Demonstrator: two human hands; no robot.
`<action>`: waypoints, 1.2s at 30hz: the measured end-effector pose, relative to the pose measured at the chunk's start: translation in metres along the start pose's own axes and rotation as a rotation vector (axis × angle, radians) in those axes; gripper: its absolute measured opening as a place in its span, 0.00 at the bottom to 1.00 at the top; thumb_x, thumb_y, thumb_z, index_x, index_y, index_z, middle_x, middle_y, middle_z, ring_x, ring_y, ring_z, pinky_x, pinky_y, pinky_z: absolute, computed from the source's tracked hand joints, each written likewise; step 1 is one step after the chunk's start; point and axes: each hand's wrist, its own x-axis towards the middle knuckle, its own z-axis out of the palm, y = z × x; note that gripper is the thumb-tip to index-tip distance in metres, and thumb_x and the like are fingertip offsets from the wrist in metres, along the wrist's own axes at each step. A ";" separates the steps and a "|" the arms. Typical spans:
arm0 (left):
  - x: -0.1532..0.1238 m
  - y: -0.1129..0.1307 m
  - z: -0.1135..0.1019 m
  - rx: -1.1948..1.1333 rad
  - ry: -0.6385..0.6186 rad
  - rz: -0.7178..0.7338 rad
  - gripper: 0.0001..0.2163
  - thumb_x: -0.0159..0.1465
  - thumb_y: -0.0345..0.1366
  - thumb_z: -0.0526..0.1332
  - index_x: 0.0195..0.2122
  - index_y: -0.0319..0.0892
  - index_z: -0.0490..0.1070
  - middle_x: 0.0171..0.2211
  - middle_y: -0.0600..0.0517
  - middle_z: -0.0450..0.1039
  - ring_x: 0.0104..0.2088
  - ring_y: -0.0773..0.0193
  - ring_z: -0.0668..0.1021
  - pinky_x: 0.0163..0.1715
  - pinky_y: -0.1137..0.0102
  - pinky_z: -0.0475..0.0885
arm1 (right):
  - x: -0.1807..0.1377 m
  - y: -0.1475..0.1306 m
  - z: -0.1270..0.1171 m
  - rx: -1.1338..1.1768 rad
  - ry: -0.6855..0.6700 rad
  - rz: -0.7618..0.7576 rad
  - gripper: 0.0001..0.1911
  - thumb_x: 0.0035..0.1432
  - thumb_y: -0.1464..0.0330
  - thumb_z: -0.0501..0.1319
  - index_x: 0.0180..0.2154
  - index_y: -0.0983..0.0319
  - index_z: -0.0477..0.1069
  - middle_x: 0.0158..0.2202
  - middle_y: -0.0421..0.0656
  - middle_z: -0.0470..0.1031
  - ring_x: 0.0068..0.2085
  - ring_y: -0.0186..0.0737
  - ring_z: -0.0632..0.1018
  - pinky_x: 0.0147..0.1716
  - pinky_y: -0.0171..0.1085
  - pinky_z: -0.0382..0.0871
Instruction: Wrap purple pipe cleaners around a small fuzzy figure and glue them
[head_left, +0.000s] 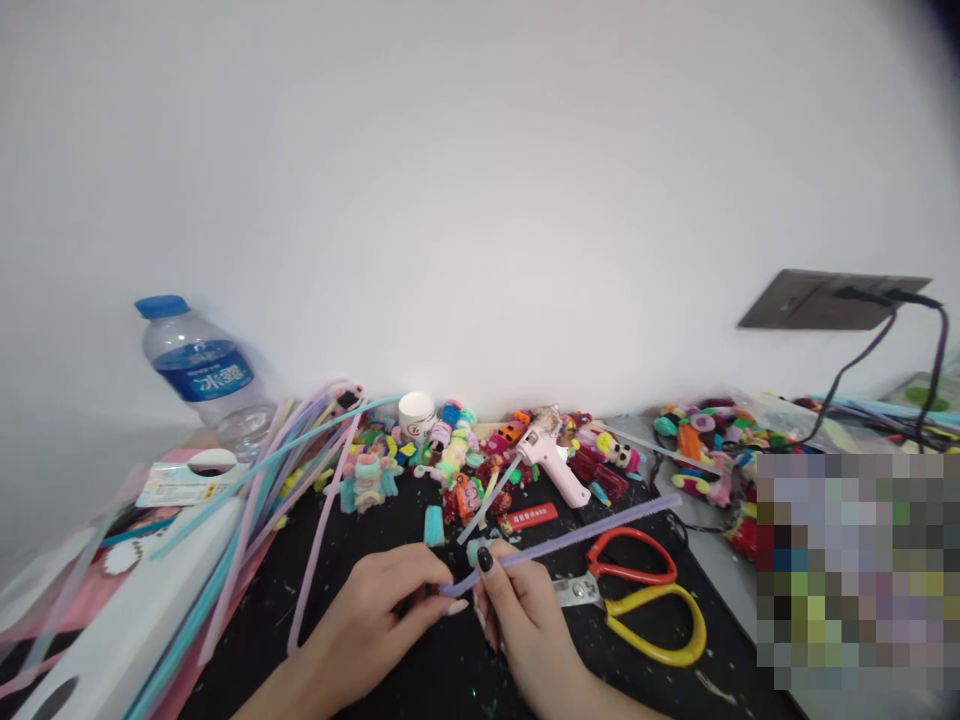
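Note:
A lavender pipe cleaner [592,527] runs between my two hands, its long free end pointing up and to the right. My left hand [397,610] pinches it near the left end, thumb against curled fingers. Just to the right, my right hand [517,605] grips the same strip between thumb and forefinger. Scissors [581,590] with one red and one yellow handle lie beside my right hand, their blades partly hidden by it. Beyond my hands are a short turquoise piece [434,525] and a red-orange labelled strip [529,516].
A pink glue gun [559,465] rests among colourful fuzzy figures [367,480] along the wall. Loose pipe cleaners [247,560] and a water bottle [202,365] stand at left. A white paper cup [416,415] is at the back. Cables [862,370] hang from a wall socket [817,300].

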 end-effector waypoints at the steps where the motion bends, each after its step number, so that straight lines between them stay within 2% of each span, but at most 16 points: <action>1: 0.000 -0.001 0.000 0.018 0.018 0.054 0.03 0.62 0.30 0.58 0.31 0.41 0.70 0.26 0.54 0.71 0.26 0.69 0.73 0.28 0.77 0.65 | 0.000 0.000 0.000 -0.010 0.003 -0.003 0.24 0.62 0.53 0.48 0.20 0.61 0.58 0.16 0.33 0.55 0.18 0.29 0.59 0.17 0.31 0.51; 6: 0.000 -0.004 -0.001 0.075 0.088 0.197 0.03 0.62 0.28 0.58 0.36 0.41 0.70 0.30 0.52 0.75 0.30 0.69 0.76 0.33 0.78 0.68 | 0.000 0.001 -0.002 -0.068 0.014 -0.014 0.24 0.62 0.53 0.48 0.20 0.61 0.60 0.17 0.34 0.57 0.18 0.29 0.60 0.16 0.31 0.51; 11: 0.000 -0.005 0.002 0.067 0.109 0.222 0.04 0.62 0.27 0.58 0.35 0.41 0.71 0.29 0.53 0.76 0.29 0.69 0.77 0.33 0.79 0.69 | 0.001 0.000 -0.003 -0.094 0.014 -0.036 0.25 0.62 0.53 0.47 0.19 0.61 0.58 0.17 0.35 0.57 0.19 0.30 0.61 0.17 0.31 0.53; 21: 0.002 0.001 0.000 -0.023 0.009 -0.002 0.06 0.61 0.31 0.59 0.29 0.41 0.74 0.25 0.52 0.77 0.26 0.67 0.77 0.29 0.77 0.69 | -0.002 0.001 -0.003 -0.096 0.040 -0.031 0.24 0.62 0.53 0.49 0.21 0.61 0.61 0.17 0.35 0.59 0.18 0.30 0.61 0.17 0.31 0.53; 30: 0.002 0.003 0.002 -0.033 -0.087 -0.074 0.10 0.63 0.33 0.57 0.26 0.41 0.74 0.21 0.53 0.74 0.22 0.68 0.74 0.26 0.77 0.66 | -0.001 0.002 -0.003 -0.081 0.002 -0.017 0.23 0.63 0.54 0.48 0.21 0.61 0.59 0.18 0.35 0.57 0.18 0.30 0.61 0.17 0.31 0.52; 32: 0.002 0.003 0.003 -0.070 -0.078 -0.108 0.10 0.62 0.33 0.58 0.25 0.41 0.75 0.21 0.53 0.74 0.22 0.68 0.74 0.26 0.76 0.66 | -0.001 0.002 -0.003 -0.070 -0.006 -0.029 0.23 0.63 0.55 0.48 0.21 0.61 0.59 0.18 0.35 0.58 0.19 0.30 0.61 0.18 0.31 0.52; 36: 0.003 0.001 0.005 -0.292 0.015 -0.348 0.07 0.59 0.34 0.61 0.26 0.40 0.75 0.18 0.54 0.72 0.19 0.68 0.73 0.23 0.75 0.66 | -0.001 0.000 -0.003 -0.021 -0.019 -0.064 0.20 0.64 0.58 0.48 0.24 0.61 0.61 0.19 0.34 0.57 0.19 0.29 0.60 0.18 0.31 0.52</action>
